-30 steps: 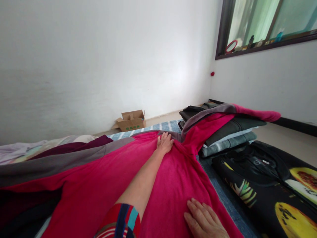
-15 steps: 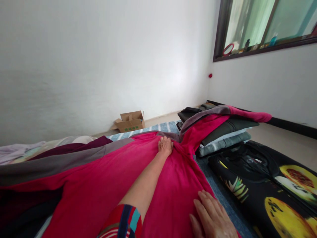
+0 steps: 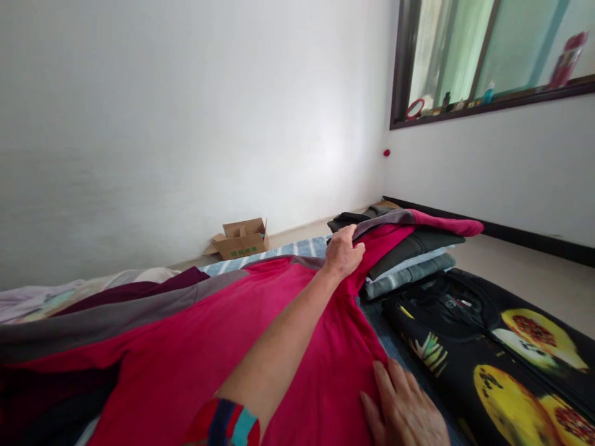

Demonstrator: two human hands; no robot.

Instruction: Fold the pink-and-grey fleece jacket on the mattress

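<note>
Long-sleeved top (image 3: 223, 334), one; bright pink body in a soft-looking, matte fabric, with grey panels running over the shoulders and along the upper side of both sleeves. Location: spread over the bedding, a blue cloth with white stripes (image 3: 279, 251) showing beyond the collar. Condition: body mostly smooth, slightly paler near the collar, with creases gathered by the shoulder on the right of the view and down that side. One sleeve runs out past the view's left edge, beside a maroon cloth (image 3: 153, 288); the other lies bent across a stack of folded clothes (image 3: 413, 272), its pink end jutting beyond. Left hand (image 3: 343, 254): on the top at the base of that sleeve, fingers curled, thumb apart; whether fabric is pinched cannot be told. Right hand (image 3: 403, 402): released, fingers slightly spread, resting on the side edge, near a folded black garment (image 3: 460, 350) with fruit print.
</note>
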